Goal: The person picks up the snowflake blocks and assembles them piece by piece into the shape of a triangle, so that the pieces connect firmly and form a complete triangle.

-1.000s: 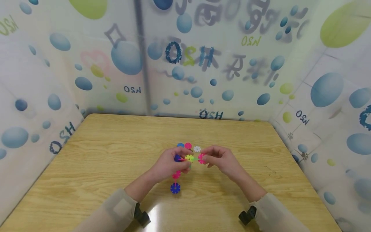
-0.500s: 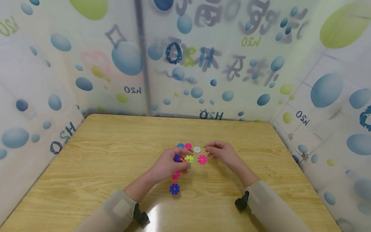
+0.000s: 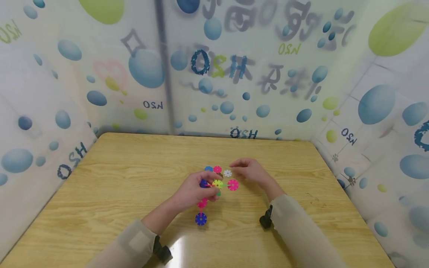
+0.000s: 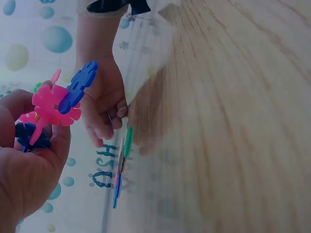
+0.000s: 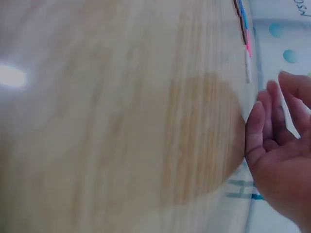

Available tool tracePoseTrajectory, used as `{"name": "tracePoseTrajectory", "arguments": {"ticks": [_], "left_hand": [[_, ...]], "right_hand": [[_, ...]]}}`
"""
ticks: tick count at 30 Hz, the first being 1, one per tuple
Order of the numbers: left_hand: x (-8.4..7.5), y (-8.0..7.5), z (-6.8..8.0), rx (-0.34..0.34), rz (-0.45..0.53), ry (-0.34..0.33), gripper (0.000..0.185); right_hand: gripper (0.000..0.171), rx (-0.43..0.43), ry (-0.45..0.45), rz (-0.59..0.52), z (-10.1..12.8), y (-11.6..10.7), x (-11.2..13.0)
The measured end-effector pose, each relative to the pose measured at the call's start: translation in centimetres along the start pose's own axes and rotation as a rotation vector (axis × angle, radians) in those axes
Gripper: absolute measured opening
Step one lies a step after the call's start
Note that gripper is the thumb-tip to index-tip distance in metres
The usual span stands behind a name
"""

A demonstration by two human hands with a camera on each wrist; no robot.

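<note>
My left hand (image 3: 192,191) pinches a joined figure of slotted snowflake discs above the table. Its yellow disc (image 3: 218,184) shows between thumb and fingers, with a pink disc (image 3: 233,185) to the right and a dark blue disc (image 3: 201,219) at the lower end. From the left wrist, a pink disc (image 4: 53,103) and a blue disc (image 4: 80,87) stick out past the fingers, which hide part of the figure. My right hand (image 3: 251,173), fingers loosely bent and holding nothing, is low over the table beside a loose white disc (image 3: 228,173).
Loose pink (image 3: 217,169) and blue (image 3: 208,169) discs lie behind my left hand, with a brown disc partly covered. The wooden table (image 3: 134,156) meets a printed curtain (image 3: 187,96) at the back and sides.
My right hand has let go of the pink disc at the figure's right end and moved back and away, towards the white disc. The left hand has stayed nearly still with the figure.
</note>
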State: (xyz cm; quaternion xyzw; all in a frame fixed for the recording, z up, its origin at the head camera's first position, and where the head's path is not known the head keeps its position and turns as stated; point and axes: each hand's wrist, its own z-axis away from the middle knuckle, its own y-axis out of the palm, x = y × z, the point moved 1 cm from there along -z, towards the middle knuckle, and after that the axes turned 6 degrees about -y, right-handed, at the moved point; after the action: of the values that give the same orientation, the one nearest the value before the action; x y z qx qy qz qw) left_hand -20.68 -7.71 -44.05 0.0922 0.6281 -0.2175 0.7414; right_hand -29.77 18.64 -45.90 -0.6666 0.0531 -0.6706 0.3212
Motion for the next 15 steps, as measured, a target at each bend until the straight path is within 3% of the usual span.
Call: {"name": "tracePoseTrajectory", "arguments": {"ticks": [7, 15], "left_hand": [[0.0, 0.0, 0.2, 0.004, -0.004, -0.015, 0.039], [-0.1, -0.3, 0.1, 0.011, -0.02, -0.009, 0.038]], "right_hand": [[0.028, 0.077, -0.005, 0.077, -0.5, 0.2, -0.9], [0.033, 0.05, 0.012, 0.129, -0.4, 1.1, -0.1]]}}
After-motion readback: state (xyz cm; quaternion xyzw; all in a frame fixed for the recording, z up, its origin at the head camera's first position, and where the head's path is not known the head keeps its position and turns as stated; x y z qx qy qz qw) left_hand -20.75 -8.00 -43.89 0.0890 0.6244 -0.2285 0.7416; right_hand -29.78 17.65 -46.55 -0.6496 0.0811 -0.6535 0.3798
